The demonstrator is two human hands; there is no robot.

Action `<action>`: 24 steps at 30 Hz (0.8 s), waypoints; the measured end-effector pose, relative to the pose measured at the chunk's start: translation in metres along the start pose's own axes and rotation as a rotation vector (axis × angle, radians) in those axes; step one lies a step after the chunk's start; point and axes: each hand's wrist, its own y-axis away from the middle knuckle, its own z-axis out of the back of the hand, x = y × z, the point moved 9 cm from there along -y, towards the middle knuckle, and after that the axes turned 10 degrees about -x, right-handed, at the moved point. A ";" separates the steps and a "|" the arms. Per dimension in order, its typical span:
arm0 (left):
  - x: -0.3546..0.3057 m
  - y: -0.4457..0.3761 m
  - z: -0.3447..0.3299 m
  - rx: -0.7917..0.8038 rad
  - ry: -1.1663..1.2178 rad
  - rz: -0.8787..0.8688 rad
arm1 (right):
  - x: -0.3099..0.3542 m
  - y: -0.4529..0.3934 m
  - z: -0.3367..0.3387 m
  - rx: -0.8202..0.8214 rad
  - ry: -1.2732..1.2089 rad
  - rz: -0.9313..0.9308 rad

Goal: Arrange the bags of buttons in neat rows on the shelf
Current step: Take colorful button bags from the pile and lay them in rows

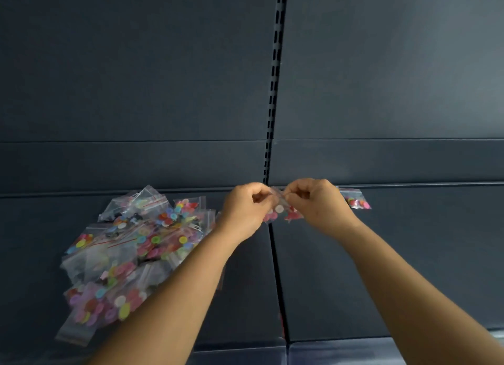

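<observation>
Front edge of the dark shelf (381, 269) runs along the bottom; a seam splits it into two panels at 6 o'clock. Open shelf surface on the right panel, from the near edge back to the wall. Left panel crowded: loose pile of button bags (128, 244) at 8 to 9 o'clock, overlapping, not in rows, reaching close to the front edge.

Both forearms come up from the bottom corners and meet at centre, just above the seam. Left hand (244, 207) has its fingers curled, pinching the left side of a small clear bag (279, 210) of red and white buttons. Right hand (317, 201) curled too, pinching the bag's right top edge. Bag held between them, near the back of the shelf; whether it touches the surface, can't tell.

Behind the right hand, at 3 o'clock, one single bag (357, 199) lies flat against the back wall (136, 78). A slotted upright (275, 78) rises at 12 o'clock.
</observation>
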 end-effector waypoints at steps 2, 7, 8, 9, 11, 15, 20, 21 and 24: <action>-0.007 0.003 -0.014 0.005 -0.028 0.003 | -0.012 -0.002 0.019 -0.036 0.032 -0.001; -0.019 0.007 -0.049 0.000 -0.023 0.028 | -0.049 -0.005 0.065 -0.094 0.052 -0.010; -0.021 0.009 -0.059 0.009 -0.007 0.040 | -0.057 -0.004 0.072 -0.082 0.053 -0.017; -0.023 0.011 -0.070 0.023 0.011 0.057 | -0.065 -0.005 0.079 -0.064 0.053 -0.028; -0.025 0.016 -0.093 0.049 0.034 0.087 | -0.081 -0.005 0.091 -0.025 0.059 -0.050; -0.026 0.028 -0.144 0.090 -0.023 0.118 | -0.122 -0.004 0.116 0.009 0.130 -0.121; -0.031 0.039 -0.203 0.122 -0.132 0.104 | -0.170 -0.001 0.131 0.036 0.188 -0.180; -0.034 0.039 -0.210 0.118 -0.170 0.075 | -0.176 -0.002 0.134 0.022 0.203 -0.165; -0.044 0.036 -0.217 0.092 -0.375 -0.101 | -0.183 -0.005 0.146 -0.074 0.360 -0.042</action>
